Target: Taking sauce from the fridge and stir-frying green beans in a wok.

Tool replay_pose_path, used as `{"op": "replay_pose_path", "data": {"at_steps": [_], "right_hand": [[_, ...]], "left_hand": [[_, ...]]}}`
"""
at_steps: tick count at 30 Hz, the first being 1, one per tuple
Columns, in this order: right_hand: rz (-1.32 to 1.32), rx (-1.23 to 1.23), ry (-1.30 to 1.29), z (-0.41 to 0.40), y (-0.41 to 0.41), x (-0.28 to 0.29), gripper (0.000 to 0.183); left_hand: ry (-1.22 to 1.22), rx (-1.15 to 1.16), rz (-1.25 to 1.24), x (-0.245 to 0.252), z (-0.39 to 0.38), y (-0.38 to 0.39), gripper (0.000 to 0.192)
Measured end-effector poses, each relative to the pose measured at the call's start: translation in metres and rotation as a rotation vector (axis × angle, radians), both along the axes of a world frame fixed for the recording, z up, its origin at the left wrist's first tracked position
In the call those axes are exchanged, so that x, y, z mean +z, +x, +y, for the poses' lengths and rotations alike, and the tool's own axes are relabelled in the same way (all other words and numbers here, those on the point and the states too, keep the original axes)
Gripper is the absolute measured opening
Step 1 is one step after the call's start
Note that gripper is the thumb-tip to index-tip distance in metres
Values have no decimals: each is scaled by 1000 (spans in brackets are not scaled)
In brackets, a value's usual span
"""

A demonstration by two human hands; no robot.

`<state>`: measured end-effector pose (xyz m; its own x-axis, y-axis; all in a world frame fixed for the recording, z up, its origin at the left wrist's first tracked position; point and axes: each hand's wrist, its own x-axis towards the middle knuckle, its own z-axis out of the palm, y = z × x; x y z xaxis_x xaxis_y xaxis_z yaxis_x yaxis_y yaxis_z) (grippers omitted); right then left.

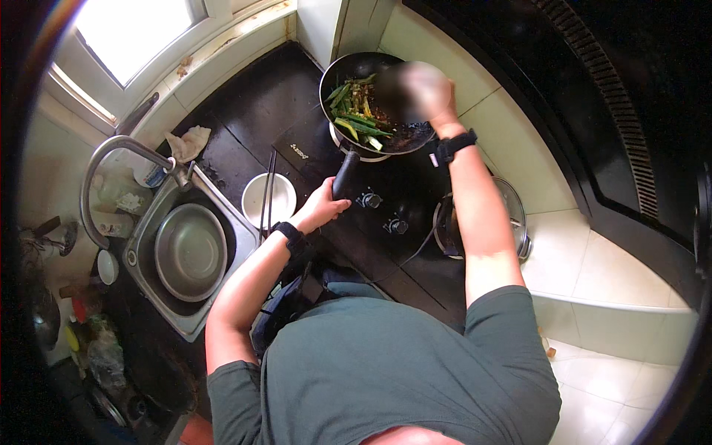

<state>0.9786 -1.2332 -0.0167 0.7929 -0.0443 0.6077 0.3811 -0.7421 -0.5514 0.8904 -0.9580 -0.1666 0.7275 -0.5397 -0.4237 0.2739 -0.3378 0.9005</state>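
Observation:
A dark frying pan (397,146) with green vegetable pieces (356,119) and browned bits in it sits on the black gas stove. My left hand (324,207) is closed around the end of the pan's black handle (346,172). Over the right side of the pan is my right hand (431,97), blurred together with something dark beside it; whether it grips anything cannot be made out. A white bowl (258,203) stands left of the handle, with dark chopsticks (271,186) lying across it.
At the left, a steel sink (239,233) holds a round metal basin (192,250) near a curved faucet (103,150). A cloth (188,144) lies behind it. A pot with a glass lid (509,206) stands beneath my right forearm. The black range hood (567,111) rises at the right.

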Motion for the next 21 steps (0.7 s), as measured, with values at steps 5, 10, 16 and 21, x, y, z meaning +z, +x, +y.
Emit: {"op": "replay_pose_path", "data": {"at_steps": [5,10,16,21], "right_hand": [[149,457,-326,29,-54,4,16],[266,513,-548,48,-117,70,12],[318,474,-454,57,-121,129,12],[369,627,-430,55,-97,97,13]], "left_hand": [[-23,-12,-30,1,2,1,62],[-82,-58,19,3,2,2,62],[-84,-64,24,-3,3,3,61],[-41,35,-7,-5,3,1,60]]}}
